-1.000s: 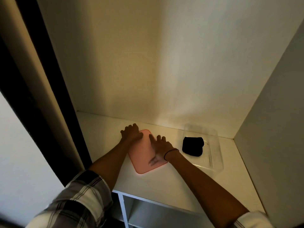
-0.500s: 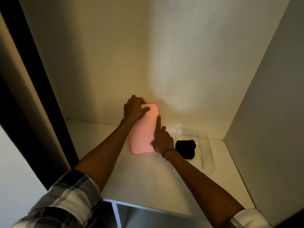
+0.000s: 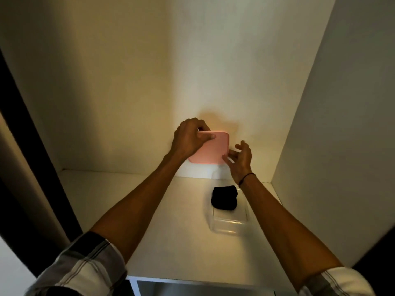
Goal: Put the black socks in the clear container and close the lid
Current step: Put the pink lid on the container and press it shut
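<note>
Our left hand pinching pink lid — right hand fingers spread at its 3 o'clock, black socks in clear container at 6 o'clock

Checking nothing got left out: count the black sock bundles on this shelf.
1. A single bundle of black socks lies inside the clear container, at its far end, below the right hand. None shows elsewhere on the shelf; the forearms hide some of it.

A home closet or cupboard is shown. Plain white walls are seen behind and beside the hands, and a flat white wooden shelf lies under them. A dark door frame stands far left of the hands.
</note>
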